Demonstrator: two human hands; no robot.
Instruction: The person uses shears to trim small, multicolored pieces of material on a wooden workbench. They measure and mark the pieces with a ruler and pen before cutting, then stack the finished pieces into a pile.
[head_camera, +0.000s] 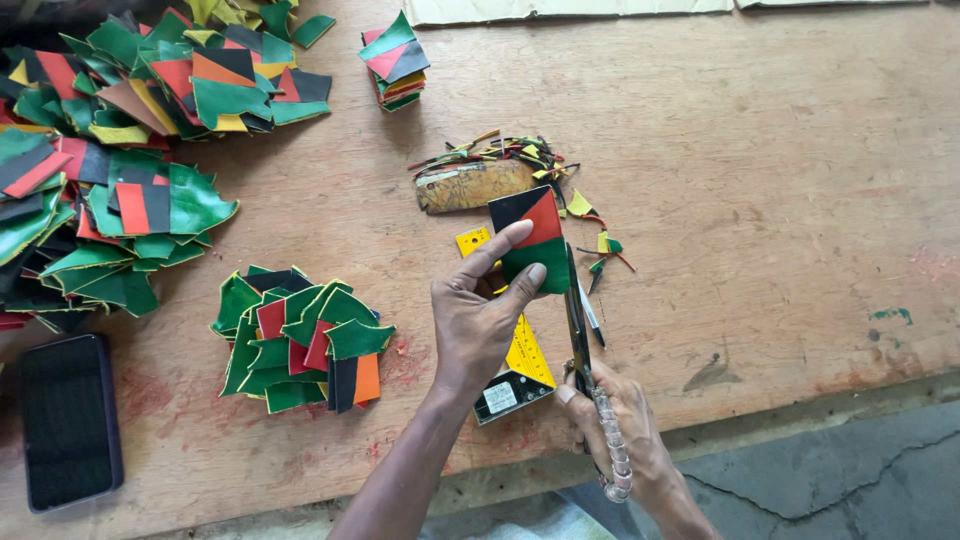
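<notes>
I am pinching the black, red and green patch (532, 240) between the left fingers (520, 233), holding it tilted just above the tabletop (760, 180). My left hand (478, 320) is covering part of the yellow ruler (527, 352). My right hand (615, 425) is clenching the scissors (578, 320), whose blades are lying along the patch's right edge. Offcuts (500, 152) are lying beyond the patch. A stack of trimmed patches (300, 340) is sitting to the left, near a black phone (70, 420).

Wood bench (780, 180) w/ leather scraps (300, 335), phone (68, 420)
</notes>
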